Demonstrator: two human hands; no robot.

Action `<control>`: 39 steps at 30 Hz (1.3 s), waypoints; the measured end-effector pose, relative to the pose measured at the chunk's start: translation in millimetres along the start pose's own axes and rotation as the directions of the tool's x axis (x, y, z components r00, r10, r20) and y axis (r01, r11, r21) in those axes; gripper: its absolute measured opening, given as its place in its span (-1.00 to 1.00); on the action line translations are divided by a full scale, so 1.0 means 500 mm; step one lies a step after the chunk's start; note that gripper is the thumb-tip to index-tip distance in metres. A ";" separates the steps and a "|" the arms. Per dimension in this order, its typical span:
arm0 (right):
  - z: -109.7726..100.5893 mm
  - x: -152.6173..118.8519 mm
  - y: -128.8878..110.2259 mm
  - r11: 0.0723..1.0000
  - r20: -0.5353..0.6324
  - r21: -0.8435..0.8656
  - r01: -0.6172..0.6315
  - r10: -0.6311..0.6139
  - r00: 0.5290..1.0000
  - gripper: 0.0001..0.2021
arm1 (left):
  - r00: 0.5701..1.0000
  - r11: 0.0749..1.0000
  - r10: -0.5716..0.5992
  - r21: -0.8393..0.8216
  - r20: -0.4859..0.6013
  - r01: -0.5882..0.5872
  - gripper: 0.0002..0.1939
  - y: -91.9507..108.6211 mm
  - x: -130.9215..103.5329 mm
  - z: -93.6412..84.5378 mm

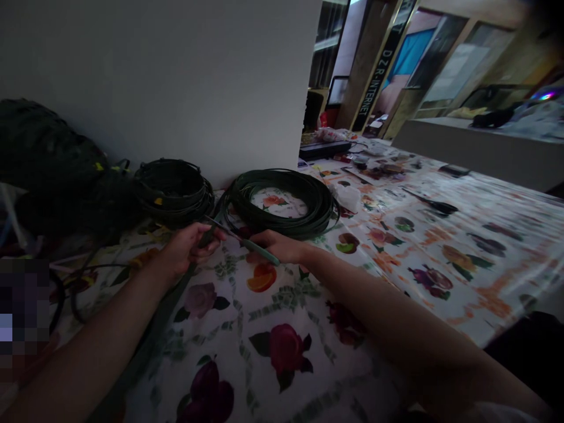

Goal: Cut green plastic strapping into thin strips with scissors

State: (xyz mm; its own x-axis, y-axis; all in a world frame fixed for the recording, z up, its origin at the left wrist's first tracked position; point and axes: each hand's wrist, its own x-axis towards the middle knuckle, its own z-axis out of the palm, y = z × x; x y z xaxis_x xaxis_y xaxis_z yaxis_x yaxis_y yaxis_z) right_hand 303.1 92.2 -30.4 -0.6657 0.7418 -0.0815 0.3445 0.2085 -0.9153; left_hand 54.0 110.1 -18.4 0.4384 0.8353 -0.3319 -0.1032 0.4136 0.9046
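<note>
Dark green strips point(170, 299) run from the lower left up to my left hand point(194, 247), whose fingers are closed round them. In my right hand point(277, 245) is a green-handled cutting tool point(264, 252), its thin metal blade pointing left to the strips beside my left fingers. Just behind my hands lies a wide coil of dark green strip point(321, 205) on the flowered tablecloth point(238, 335). A smaller, taller dark coil point(174, 188) stands to its left.
A large dark bundle point(48, 158) fills the left side, against a pale wall point(154, 76). Black scissors point(434, 204) lie at the right. Small items and a crumpled clear plastic piece point(348, 197) sit further back, near a dark keyboard-like object point(326, 150).
</note>
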 end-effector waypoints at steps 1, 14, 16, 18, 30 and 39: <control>0.003 0.000 0.001 1.000 -0.012 -0.030 0.006 -0.006 1.000 -0.75 | 1.000 1.000 -0.003 -0.011 0.006 0.003 -0.73 -0.001 0.001 -0.002; 0.005 -0.036 -0.021 0.721 -0.271 -0.643 -0.256 0.098 0.957 -0.72 | 0.992 0.978 0.121 -0.166 -0.039 -0.126 -0.75 0.016 -0.010 0.008; 0.011 -0.051 -0.024 0.622 -0.308 -0.719 -0.310 0.115 0.944 -0.70 | 0.984 0.966 0.162 -0.189 -0.078 -0.174 -0.75 0.020 -0.008 0.010; 0.018 -0.061 -0.028 0.542 -0.337 -0.763 -0.352 0.132 0.932 -0.66 | 0.971 0.951 0.206 -0.209 -0.122 -0.228 -0.74 0.024 -0.009 0.012; 0.112 -0.083 -0.118 0.916 -0.153 -0.402 -0.004 -0.063 0.986 -0.49 | 0.767 0.794 0.507 -0.132 -0.394 -0.593 -0.79 0.055 -0.049 0.088; 0.195 -0.047 -0.069 0.968 -0.036 0.240 0.077 -0.071 0.997 -0.68 | 0.627 0.704 0.699 0.176 -0.344 -0.688 -0.87 0.067 -0.093 0.160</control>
State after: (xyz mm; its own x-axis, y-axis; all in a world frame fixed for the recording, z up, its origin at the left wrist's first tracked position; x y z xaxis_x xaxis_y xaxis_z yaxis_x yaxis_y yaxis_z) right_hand 242.4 5.5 -35.4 -0.6641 0.7477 -0.0023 0.1232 0.1064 -0.9867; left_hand 101.4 56.2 48.9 -0.1048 0.9373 0.3323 -0.2172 -0.3477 0.9121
